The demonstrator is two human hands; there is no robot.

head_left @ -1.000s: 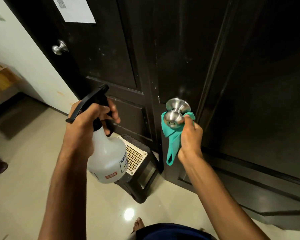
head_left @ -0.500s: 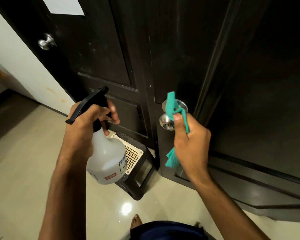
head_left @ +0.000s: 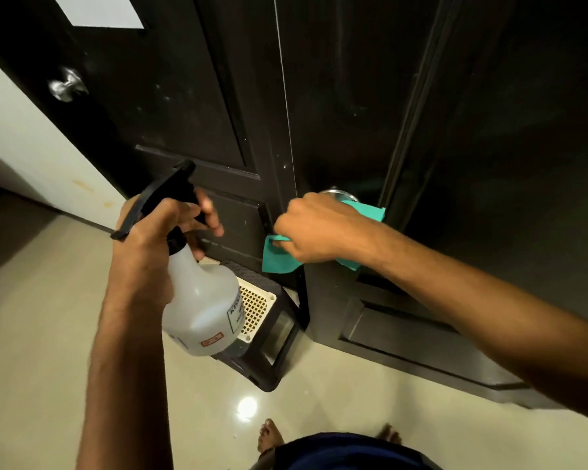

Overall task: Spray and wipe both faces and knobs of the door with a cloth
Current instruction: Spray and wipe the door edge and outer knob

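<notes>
A dark wooden door [head_left: 340,106] stands open in front of me, edge toward me. My right hand [head_left: 316,230] grips a teal cloth [head_left: 279,256] wrapped over its steel knob [head_left: 340,194], of which only the rim shows. My left hand [head_left: 157,232] holds a translucent spray bottle [head_left: 201,300] by its black trigger head, lower left of the knob. A second dark door [head_left: 170,96] behind carries another steel knob [head_left: 65,86] at the upper left.
A black step stool [head_left: 269,337] with a cream perforated top sits on the glossy tile floor at the door's foot. My bare feet [head_left: 270,435] show at the bottom. A white wall [head_left: 31,147] runs along the left. A paper sheet [head_left: 99,11] hangs on the far door.
My right hand has swung from beneath the knob, up beside it, to over the top, and the cloth now covers the knob. The spray bottle has stayed about in place.
</notes>
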